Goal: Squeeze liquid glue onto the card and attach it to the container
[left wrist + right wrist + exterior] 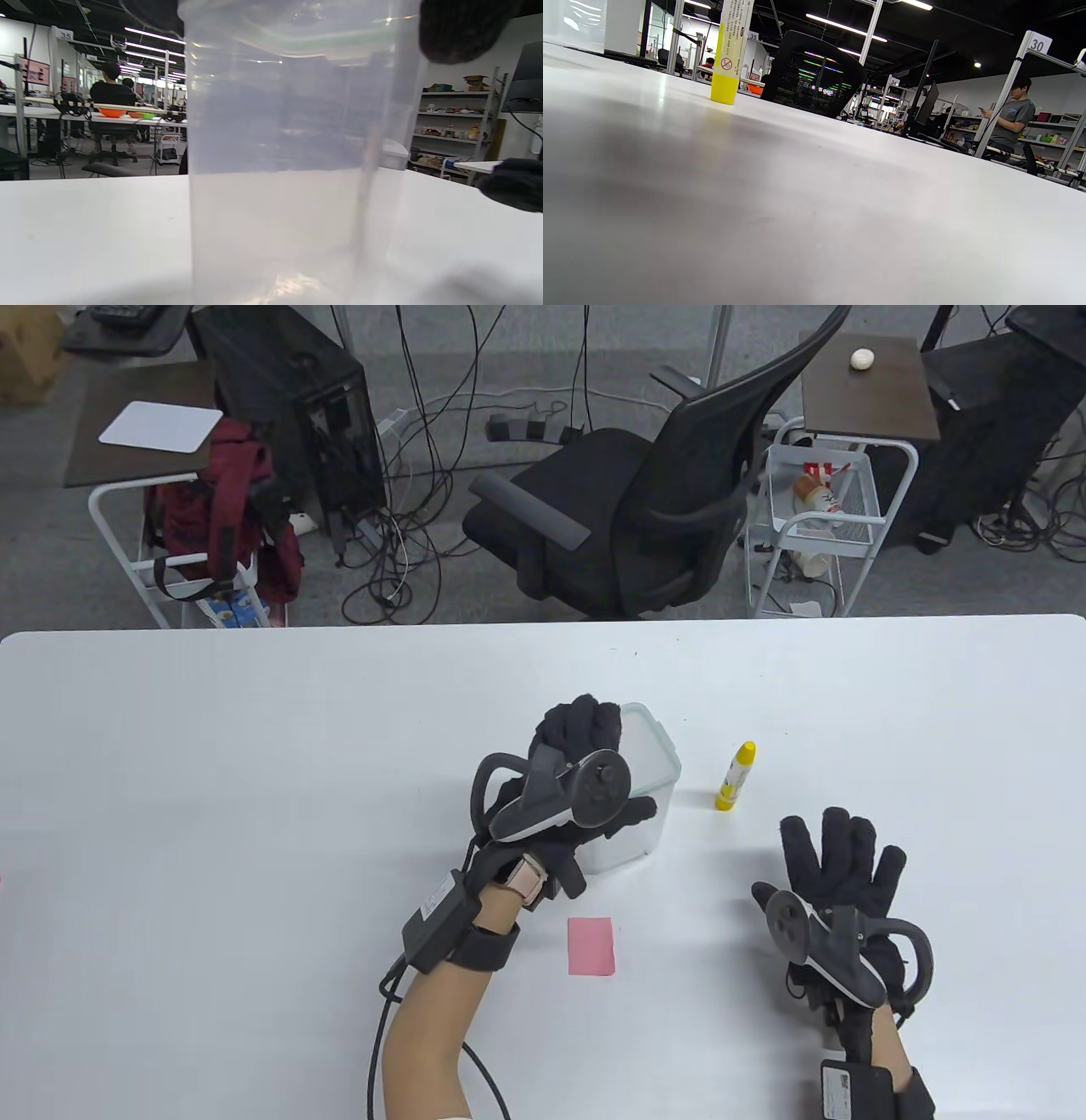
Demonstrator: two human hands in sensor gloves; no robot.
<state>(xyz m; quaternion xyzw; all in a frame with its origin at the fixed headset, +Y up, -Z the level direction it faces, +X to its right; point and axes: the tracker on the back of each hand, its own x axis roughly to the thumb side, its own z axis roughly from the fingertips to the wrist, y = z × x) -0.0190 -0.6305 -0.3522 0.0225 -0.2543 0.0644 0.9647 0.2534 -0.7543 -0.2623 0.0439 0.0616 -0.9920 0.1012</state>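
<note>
Container held by the left hand [567, 789], glue and card untouched on the tabletop [212, 780].

The clear plastic container [649, 780] is gripped from above and the side by the left hand – fingers are draped over its rim, the thumb is laid against its near wall; it is judged light, fairly stiff and smooth, so a grip across the rim suits it best. The right hand [836, 891] is laid flat and spread on the tabletop, nothing held. The glue tube [736, 776] stands upright just right of the container (yellow cap down, by the look of the right wrist view) – it is judged light, easily tipped, soft enough to squeeze, best taken at mid-body. The pink card [591, 946], lying flat near the left wrist, is judged thin and flimsy, best lifted by an edge.
</note>
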